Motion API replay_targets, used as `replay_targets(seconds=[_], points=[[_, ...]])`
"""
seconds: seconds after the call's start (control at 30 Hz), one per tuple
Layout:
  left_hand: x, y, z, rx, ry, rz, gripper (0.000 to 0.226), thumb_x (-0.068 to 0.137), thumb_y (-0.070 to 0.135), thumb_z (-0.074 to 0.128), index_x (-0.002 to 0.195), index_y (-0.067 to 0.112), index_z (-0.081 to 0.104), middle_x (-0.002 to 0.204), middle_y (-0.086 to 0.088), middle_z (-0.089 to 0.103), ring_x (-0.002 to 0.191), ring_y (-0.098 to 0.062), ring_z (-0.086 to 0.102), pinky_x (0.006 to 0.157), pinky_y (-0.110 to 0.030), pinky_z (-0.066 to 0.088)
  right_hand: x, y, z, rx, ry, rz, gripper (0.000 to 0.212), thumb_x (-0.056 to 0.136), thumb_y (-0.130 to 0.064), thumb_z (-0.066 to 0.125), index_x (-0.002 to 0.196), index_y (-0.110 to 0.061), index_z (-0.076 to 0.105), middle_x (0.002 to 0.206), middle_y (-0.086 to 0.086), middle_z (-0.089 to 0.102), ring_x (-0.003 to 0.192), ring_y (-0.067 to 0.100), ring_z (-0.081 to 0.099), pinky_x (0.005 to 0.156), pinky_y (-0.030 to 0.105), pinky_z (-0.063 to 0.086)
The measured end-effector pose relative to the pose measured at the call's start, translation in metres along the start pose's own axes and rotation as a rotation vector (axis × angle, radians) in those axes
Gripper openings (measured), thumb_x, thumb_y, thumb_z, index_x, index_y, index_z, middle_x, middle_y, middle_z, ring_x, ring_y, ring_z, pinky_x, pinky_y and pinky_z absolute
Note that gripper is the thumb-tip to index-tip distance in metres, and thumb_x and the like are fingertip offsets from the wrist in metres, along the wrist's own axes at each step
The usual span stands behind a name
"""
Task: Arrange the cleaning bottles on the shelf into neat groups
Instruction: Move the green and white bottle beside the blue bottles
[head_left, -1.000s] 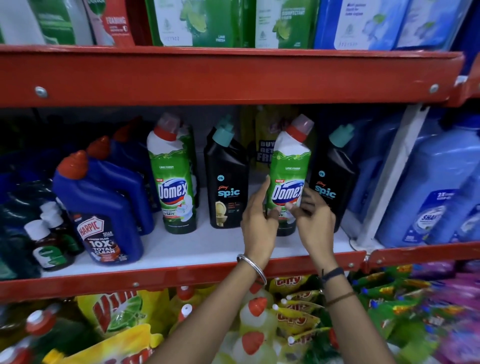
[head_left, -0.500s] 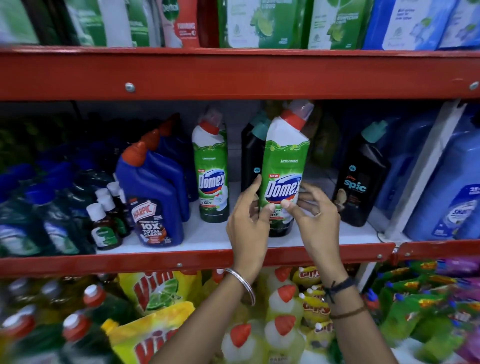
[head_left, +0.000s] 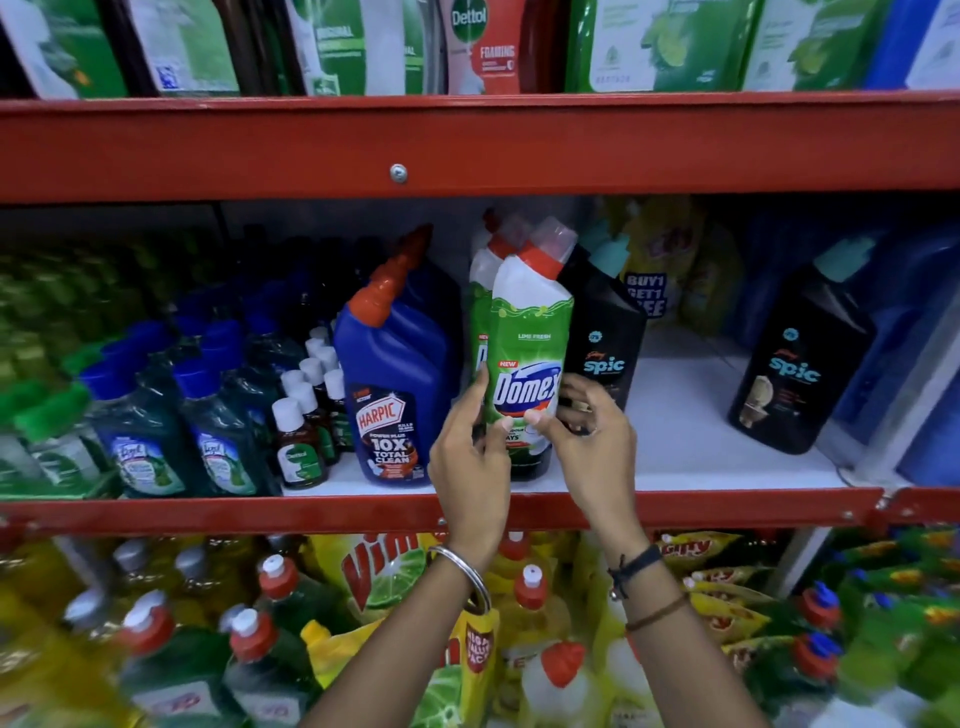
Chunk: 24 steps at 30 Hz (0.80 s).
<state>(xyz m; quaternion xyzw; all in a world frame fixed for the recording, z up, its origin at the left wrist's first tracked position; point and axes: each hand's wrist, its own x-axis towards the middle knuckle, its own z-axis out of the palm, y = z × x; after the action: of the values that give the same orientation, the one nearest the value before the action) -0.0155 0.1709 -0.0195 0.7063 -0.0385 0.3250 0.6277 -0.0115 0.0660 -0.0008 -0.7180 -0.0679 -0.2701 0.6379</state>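
A green and white Domex bottle (head_left: 530, 332) with a red cap stands upright near the front of the white shelf (head_left: 691, 447). My left hand (head_left: 470, 452) grips its left side and my right hand (head_left: 592, 441) grips its right side, thumbs on the label. Right behind it to the left stands a second Domex bottle (head_left: 482, 280), mostly hidden. A blue Harpic bottle (head_left: 397, 374) stands at its left. One black Spic bottle (head_left: 605, 332) is just behind it on the right, another Spic bottle (head_left: 802, 353) stands apart farther right.
Small Dettol bottles (head_left: 298, 441) and blue-capped Lizol bottles (head_left: 218, 436) fill the shelf's left part. Large blue containers (head_left: 930, 338) stand at the far right. A red shelf beam (head_left: 467, 150) runs overhead. Vim pouches and bottles (head_left: 384, 577) crowd the shelf below.
Both hands carried the Domex bottle leftward along the shelf, from between the two Spic bottles to just in front of the other Domex. My view shifted left as well.
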Motion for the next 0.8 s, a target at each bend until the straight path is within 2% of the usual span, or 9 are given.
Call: replay_targets(seconds=[0.1,0.23,0.37,0.53,0.63,0.73,0.8], points=[[0.002,-0.006,-0.004,0.012,0.020,0.009,0.062,0.086,0.003,0.061,0.132,0.041,0.046,0.130,0.007,0.062,0.112,-0.007,0.062,0.091,-0.032,0.055,-0.002,0.000,0.008,-0.010,0.003,0.003,0.041,0.076,-0.008,0.075,0.115,-0.012,0.061,0.097,-0.011,0.067,0.081,-0.010,0.064,0.066,0.005,0.048],[0.005,-0.009,-0.007,0.030,0.027,0.015,0.066,0.086,0.001,0.059,0.133,0.044,0.042,0.133,0.004,0.061,0.114,-0.010,0.062,0.092,-0.039,0.056,-0.002,0.000,0.015,-0.029,-0.002,0.002,0.042,0.077,-0.007,0.074,0.116,-0.010,0.060,0.094,-0.014,0.064,0.083,-0.001,0.065,0.062,0.005,0.048],[0.005,-0.012,-0.008,0.048,0.024,0.020,0.069,0.087,0.001,0.058,0.132,0.049,0.038,0.131,0.003,0.062,0.112,-0.011,0.063,0.091,-0.042,0.056,-0.001,0.002,0.018,-0.039,-0.003,0.005,0.043,0.077,-0.007,0.074,0.117,-0.006,0.059,0.097,-0.003,0.066,0.087,0.005,0.065,0.060,0.005,0.048],[0.003,-0.014,-0.007,0.068,0.021,0.038,0.063,0.089,0.003,0.056,0.138,0.039,0.039,0.133,0.002,0.060,0.115,-0.011,0.060,0.093,-0.040,0.055,0.001,0.006,0.019,-0.045,0.002,0.015,0.044,0.076,-0.011,0.075,0.118,-0.009,0.060,0.100,0.000,0.068,0.092,0.012,0.067,0.070,0.008,0.052],[0.001,-0.014,-0.004,0.126,0.025,0.083,0.060,0.091,0.004,0.052,0.141,0.032,0.036,0.137,0.002,0.055,0.117,-0.014,0.058,0.091,-0.036,0.055,0.002,0.008,0.018,-0.037,-0.013,0.008,0.043,0.076,-0.012,0.076,0.116,-0.010,0.059,0.102,0.000,0.068,0.093,0.011,0.068,0.067,0.008,0.051],[-0.006,-0.014,0.001,0.159,0.039,0.115,0.060,0.091,0.002,0.048,0.143,0.028,0.032,0.141,-0.001,0.047,0.122,-0.015,0.053,0.088,-0.019,0.050,0.002,0.011,0.015,-0.036,-0.040,0.008,0.043,0.077,-0.015,0.075,0.117,-0.011,0.059,0.109,0.001,0.069,0.095,0.012,0.068,0.071,0.010,0.053],[-0.013,-0.013,0.006,0.144,0.047,0.139,0.058,0.093,0.002,0.046,0.144,0.025,0.031,0.149,0.000,0.036,0.134,-0.011,0.040,0.095,-0.012,0.045,0.003,0.012,0.010,-0.034,-0.082,0.015,0.041,0.080,-0.016,0.073,0.118,-0.013,0.059,0.111,0.000,0.069,0.096,0.010,0.067,0.073,0.010,0.052]])
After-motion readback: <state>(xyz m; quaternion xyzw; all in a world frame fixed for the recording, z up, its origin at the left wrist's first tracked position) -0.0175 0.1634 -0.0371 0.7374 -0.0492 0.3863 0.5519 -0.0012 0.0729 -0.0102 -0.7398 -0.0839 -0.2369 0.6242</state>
